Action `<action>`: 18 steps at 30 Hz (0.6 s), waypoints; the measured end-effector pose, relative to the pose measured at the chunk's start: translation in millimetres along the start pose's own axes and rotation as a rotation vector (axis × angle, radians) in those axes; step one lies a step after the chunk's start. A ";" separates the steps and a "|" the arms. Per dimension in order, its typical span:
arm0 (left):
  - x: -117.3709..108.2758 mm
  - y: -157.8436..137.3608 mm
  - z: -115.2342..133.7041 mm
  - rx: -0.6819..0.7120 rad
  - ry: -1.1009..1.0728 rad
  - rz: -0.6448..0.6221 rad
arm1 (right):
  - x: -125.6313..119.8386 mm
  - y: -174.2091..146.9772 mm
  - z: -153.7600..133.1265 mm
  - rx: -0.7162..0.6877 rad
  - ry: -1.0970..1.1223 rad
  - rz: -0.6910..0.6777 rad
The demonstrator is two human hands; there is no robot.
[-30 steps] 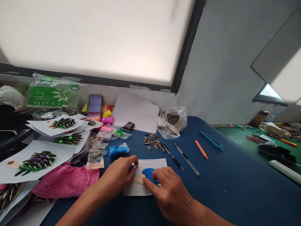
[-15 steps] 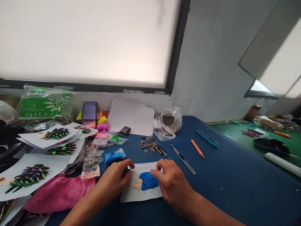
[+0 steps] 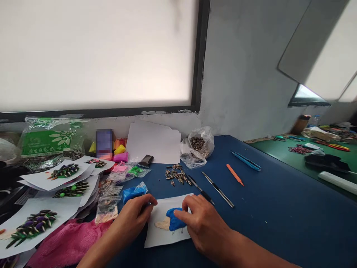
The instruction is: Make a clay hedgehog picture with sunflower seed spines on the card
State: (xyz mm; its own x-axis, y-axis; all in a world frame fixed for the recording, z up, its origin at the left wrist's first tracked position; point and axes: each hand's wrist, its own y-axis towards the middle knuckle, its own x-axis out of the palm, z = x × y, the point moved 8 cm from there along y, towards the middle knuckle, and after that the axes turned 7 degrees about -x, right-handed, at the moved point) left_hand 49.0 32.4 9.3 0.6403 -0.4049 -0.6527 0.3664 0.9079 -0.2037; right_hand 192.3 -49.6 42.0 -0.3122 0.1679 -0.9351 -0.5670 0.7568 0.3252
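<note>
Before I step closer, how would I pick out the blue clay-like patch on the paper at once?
On the dark blue table, find the striped seeds; the small white sheet lies nearer the viewer. The blue patch sits on that sheet, against the right side of a beige patch. Unlike the blue packet farther left, with its clear plastic, it lies bare on paper.

two hands [image 3: 136,213] [image 3: 206,219], two clay patches [image 3: 175,222] [image 3: 164,224], one black pen [image 3: 201,190], one pink cloth [image 3: 69,238], one green-printed bag [image 3: 51,137]
</note>
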 end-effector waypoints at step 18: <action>-59.6 -10.7 -2.5 -0.080 -0.390 0.240 | -16.3 -4.2 1.2 -0.070 -0.005 0.119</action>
State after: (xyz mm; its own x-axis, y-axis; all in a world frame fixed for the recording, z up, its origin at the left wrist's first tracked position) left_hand 5.2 47.1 48.6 0.9121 -0.1794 -0.3685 0.1338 0.9802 -0.1459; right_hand 200.7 -54.8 55.7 -0.3768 0.2567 -0.8900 -0.5784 0.6853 0.4425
